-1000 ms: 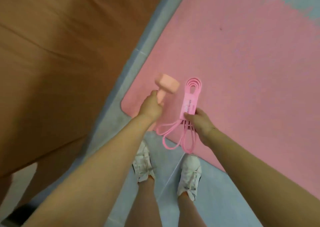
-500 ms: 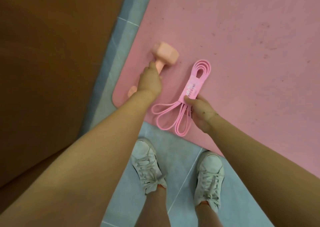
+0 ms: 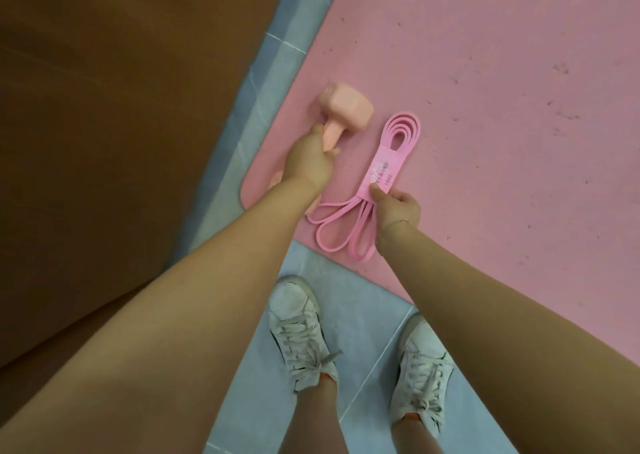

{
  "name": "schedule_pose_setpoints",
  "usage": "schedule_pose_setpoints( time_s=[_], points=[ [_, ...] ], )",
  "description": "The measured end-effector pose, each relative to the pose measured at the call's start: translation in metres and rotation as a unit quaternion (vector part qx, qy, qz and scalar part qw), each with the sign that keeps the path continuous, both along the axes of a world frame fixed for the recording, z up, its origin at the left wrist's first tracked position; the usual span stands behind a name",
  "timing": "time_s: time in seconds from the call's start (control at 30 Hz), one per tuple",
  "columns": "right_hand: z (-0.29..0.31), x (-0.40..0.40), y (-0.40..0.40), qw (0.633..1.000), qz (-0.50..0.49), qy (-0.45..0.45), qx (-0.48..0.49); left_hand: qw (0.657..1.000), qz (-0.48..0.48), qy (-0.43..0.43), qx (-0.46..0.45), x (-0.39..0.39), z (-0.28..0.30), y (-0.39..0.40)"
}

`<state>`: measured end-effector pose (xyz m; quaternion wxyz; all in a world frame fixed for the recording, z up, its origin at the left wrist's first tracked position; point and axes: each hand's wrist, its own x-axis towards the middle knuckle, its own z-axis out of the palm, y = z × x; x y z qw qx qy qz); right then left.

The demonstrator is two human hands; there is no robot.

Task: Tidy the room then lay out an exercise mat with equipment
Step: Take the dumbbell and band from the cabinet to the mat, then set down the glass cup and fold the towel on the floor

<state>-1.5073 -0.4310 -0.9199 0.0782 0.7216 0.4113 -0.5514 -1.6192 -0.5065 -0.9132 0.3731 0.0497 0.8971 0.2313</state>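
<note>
Left hand (image 3: 306,162) has its grip clenched around a pink dumbbell (image 3: 341,114) handle, right hand (image 3: 396,207) pinches a folded resistance band (image 3: 377,179) just beside it, both over the pink exercise mat (image 3: 485,107) corner.

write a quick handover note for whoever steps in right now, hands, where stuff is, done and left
Left hand: grips the dumbbell by its handle, at the mat's near corner.
Right hand: pinches the label of the resistance band, which lies beside the dumbbell, its loops trailing to the mat's edge.
Done: mat is unrolled on the tiled floor.
Left: let go of both items, probably straighten the band.
</note>
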Motion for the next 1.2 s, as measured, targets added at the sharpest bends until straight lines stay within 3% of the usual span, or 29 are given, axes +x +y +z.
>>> schedule_pose_setpoints(
  time_s=[0.13, 0.33, 0.4, 0.5, 0.63, 0.8, 1.03, 1.2],
  points=[
    [-0.002, 0.011, 0.010, 0.996, 0.089, -0.031, 0.000, 1.000, -0.009, 0.020, -0.021, 0.000, -0.004, 0.011],
    [0.017, 0.022, 0.014, 0.990, 0.141, -0.020, -0.014, 0.993, -0.044, 0.063, -0.086, 0.005, 0.022, -0.004],
    [0.044, 0.028, 0.012, 0.987, 0.159, -0.024, -0.004, 0.997, 0.010, 0.057, -0.059, 0.013, 0.047, -0.015],
    [0.104, 0.040, 0.006, 0.982, 0.185, 0.008, -0.026, 0.985, 0.168, -0.016, 0.031, 0.038, 0.101, -0.034],
    [0.209, 0.052, 0.003, 0.953, 0.269, 0.091, -0.103, 0.903, 0.384, -0.119, 0.151, 0.081, 0.203, -0.044],
    [0.345, 0.058, 0.011, 0.860, 0.470, 0.129, -0.149, 0.847, 0.459, -0.177, 0.201, 0.130, 0.364, -0.049],
    [0.561, 0.056, 0.018, 0.771, 0.598, 0.194, -0.105, 0.782, 0.549, -0.062, 0.288, 0.169, 0.612, -0.061],
    [0.675, 0.069, -0.018, 0.724, 0.631, 0.266, -0.082, 0.715, 0.603, 0.061, 0.349, 0.216, 0.731, -0.074]
  ],
)
